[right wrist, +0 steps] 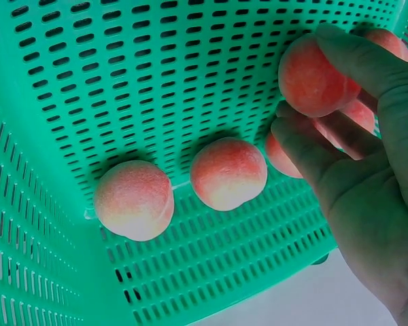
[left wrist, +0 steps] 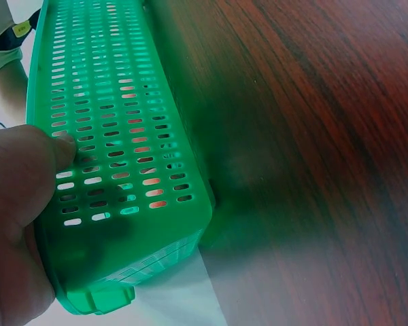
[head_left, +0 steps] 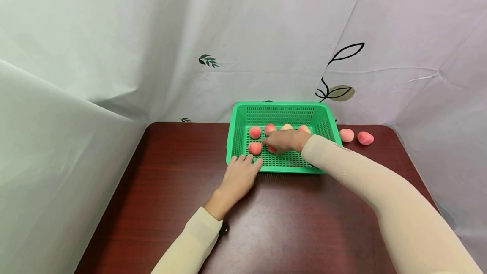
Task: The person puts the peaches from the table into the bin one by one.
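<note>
A green perforated plastic basket (head_left: 279, 105) stands at the far edge of the table with several reddish peaches inside. My left hand (head_left: 237, 177) grips its near rim toward the left corner, fingers over the edge, and the left wrist view shows the thumb (left wrist: 64, 149) against the outer wall. Inside the basket, my right hand (head_left: 285, 139) pinches a peach (right wrist: 316, 76) between thumb and fingers, low over the perforated floor. Two peaches, one at the back (head_left: 255, 132) and one nearer (head_left: 255, 148), lie left of this hand. More sit along the back, including a pale one (head_left: 286, 127).
Outside the basket, to its right, two peaches lie on the dark red wooden table (head_left: 171, 172): a paler one (head_left: 346, 135) and a redder one (head_left: 365, 138). A white curtain (head_left: 266, 33) with leaf prints hangs right behind the table and along both sides.
</note>
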Motion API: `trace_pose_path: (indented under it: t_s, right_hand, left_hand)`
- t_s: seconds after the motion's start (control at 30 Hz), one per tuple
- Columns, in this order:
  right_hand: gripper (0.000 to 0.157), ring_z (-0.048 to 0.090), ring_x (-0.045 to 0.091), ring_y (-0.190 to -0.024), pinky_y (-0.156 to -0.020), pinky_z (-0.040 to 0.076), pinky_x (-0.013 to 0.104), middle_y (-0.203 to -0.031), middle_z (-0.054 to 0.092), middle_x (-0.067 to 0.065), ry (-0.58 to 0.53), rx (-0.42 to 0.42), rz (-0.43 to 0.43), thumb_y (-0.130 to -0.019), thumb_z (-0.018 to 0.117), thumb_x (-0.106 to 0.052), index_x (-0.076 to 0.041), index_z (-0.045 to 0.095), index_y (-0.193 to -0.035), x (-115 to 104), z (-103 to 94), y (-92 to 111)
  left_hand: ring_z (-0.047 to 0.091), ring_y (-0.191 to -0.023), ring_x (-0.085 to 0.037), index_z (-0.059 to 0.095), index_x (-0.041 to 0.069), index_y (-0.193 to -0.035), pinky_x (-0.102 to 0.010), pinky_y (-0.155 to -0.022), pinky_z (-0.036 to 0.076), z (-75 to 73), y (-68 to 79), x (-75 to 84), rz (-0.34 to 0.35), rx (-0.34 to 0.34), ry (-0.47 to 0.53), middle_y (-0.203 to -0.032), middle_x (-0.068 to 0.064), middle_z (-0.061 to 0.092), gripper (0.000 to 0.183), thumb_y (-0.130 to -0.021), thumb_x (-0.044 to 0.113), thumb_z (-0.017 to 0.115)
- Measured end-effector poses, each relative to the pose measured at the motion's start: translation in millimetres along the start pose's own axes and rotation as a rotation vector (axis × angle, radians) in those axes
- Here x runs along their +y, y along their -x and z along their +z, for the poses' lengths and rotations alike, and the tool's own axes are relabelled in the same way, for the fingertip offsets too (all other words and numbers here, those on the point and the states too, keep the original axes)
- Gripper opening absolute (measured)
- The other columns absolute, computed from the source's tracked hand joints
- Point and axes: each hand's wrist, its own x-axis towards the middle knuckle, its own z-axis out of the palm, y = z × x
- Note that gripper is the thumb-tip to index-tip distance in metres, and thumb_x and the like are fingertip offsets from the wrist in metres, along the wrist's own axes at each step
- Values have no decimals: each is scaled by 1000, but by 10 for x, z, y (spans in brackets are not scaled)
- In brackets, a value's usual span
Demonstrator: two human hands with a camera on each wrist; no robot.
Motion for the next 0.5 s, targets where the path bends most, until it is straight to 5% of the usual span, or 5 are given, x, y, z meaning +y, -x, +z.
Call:
trace_pose_path:
  t_s: [0.2,0.33,0.47,0.5]
  right_hand:
    - [38,44,14,-99,-110,35,32,-103,50,-7,109,12,42,-99,43,-63,-30,55,-114,-12,13,-60]
    - [46,41,14,-94,-107,36,32,-108,49,-6,88,20,15,-97,44,-65,-28,59,-118,3,6,-48]
    - [54,39,18,-85,-105,37,34,-118,49,2,-28,39,0,-94,45,-66,-19,57,-118,12,-4,-9]
    - [47,36,17,-83,-102,37,32,-116,49,0,-158,17,46,-97,45,-61,-20,56,-118,15,-9,3]
  left_hand:
    - [60,-76,-24,60,18,-98,-30,-61,28,2,3,-1,0,-1,-1,-89,-3,64,6,-99,12,62]
    - [60,-75,-23,60,18,-98,-30,-60,28,7,5,1,-2,2,3,-89,-2,64,6,-99,12,62]
    - [59,-75,-23,60,19,-98,-30,-61,29,8,7,3,-5,0,10,-88,-2,64,7,-99,12,63]
    - [59,-75,-23,60,19,-97,-31,-61,29,9,7,3,-6,0,11,-88,-2,64,7,-99,12,63]
